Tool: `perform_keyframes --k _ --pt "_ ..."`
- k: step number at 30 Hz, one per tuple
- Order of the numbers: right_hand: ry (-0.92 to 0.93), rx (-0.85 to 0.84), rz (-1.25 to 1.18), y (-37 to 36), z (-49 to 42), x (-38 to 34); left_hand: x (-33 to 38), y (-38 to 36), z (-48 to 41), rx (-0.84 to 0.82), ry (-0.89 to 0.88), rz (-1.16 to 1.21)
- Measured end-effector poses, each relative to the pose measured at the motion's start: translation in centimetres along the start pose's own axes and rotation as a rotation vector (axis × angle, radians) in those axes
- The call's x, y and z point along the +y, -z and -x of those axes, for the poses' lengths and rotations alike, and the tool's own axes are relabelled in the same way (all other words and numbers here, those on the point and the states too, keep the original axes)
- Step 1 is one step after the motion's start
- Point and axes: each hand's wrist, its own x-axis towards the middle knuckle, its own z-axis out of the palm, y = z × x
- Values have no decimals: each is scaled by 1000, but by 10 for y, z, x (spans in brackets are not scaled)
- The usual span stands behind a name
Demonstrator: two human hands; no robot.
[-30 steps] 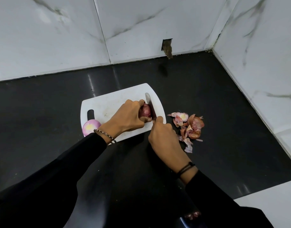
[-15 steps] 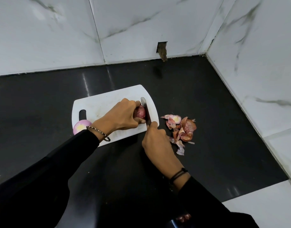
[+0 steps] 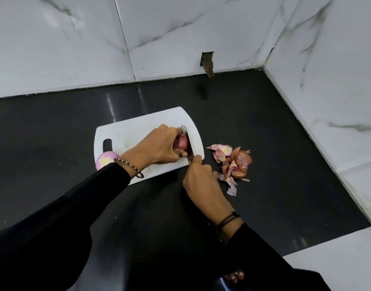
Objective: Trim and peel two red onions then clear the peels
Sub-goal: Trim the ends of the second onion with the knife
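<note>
A white cutting board (image 3: pixel 138 131) lies on the black counter. My left hand (image 3: pixel 157 148) presses a red onion (image 3: pixel 181 143) down on the board's right part. My right hand (image 3: pixel 201 183) grips a knife (image 3: pixel 185 133); its blade stands against the onion's right end and its handle is hidden in my fist. A peeled onion (image 3: pixel 105 160), pale pink with a yellowish cut face, rests at the board's near left corner beside my left wrist. A heap of onion peels (image 3: pixel 232 162) lies on the counter right of the board.
White marble walls (image 3: pixel 180 38) close the counter at the back and on the right, meeting in a corner. A small dark hole (image 3: pixel 207 61) sits in the back wall. A white ledge (image 3: pixel 338 261) borders the counter (image 3: pixel 285 164) at the near right.
The view has shifted slightly as my head moved. Both hands keep the same hold; the knife blade stays at the onion's right end.
</note>
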Motion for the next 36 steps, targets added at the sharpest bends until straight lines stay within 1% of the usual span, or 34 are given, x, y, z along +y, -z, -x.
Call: perform_keyframes --k 5,11,18,21,28,36 --pt "-33 -25 -32 -2 0 0 -1 -1 1 -14 -1 -60" --pt "16 -9 -91 3 -8 2 3 4 -2 -19 -17 -63" --pt "40 -26 -24 -7 10 10 0 -1 7 18 5 -16" --pt "7 -27 -56 -6 13 6 -6 -8 12 31 32 25" --pt "-61 -49 -19 -9 8 2 -8 -9 13 32 44 92" --pt "-41 23 45 -20 1 2 -13 -16 16 93 78 177"
